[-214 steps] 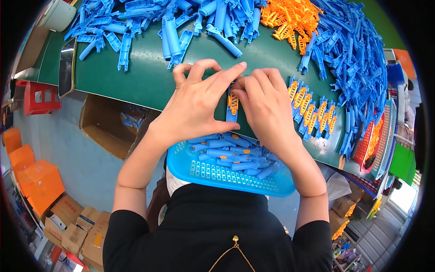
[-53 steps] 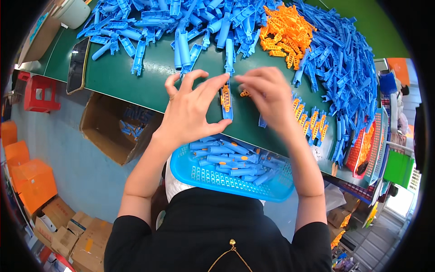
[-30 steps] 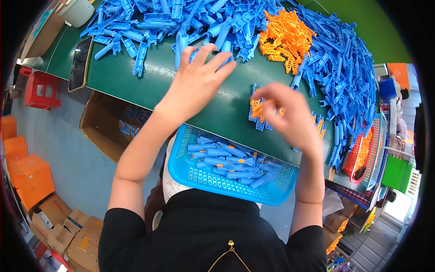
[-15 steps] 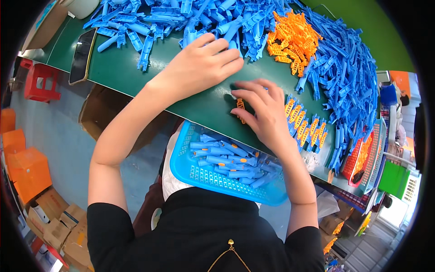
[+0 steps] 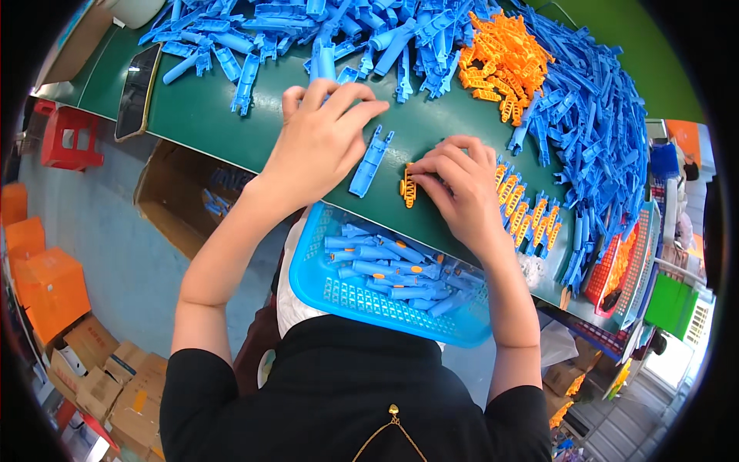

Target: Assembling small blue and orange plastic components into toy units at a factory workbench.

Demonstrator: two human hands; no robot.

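My left hand [image 5: 315,146] is over the green table with its fingers bent and apart, and nothing shows in its grasp. Its fingertips are near the lower edge of the heap of blue plastic half-shells [image 5: 392,46]. A single blue half-shell [image 5: 371,163] lies on the table just right of that hand, hollow side up. My right hand [image 5: 466,185] has thumb and fingers pinched at the side of a small orange slotted plastic piece [image 5: 408,187]. Beside the right hand stand rows of blue shells with orange pieces set in them [image 5: 531,212].
A heap of loose orange pieces [image 5: 504,61] lies between the blue heaps. A phone [image 5: 138,91] rests at the table's left. Below the front edge, a blue basket [image 5: 369,306] holds blue parts with orange spots. An open carton [image 5: 173,200] stands under the table.
My left hand has drawn back from the blue heap toward me, and a blue half-shell now lies on the table between my hands. My right fingers have closed at the orange piece.
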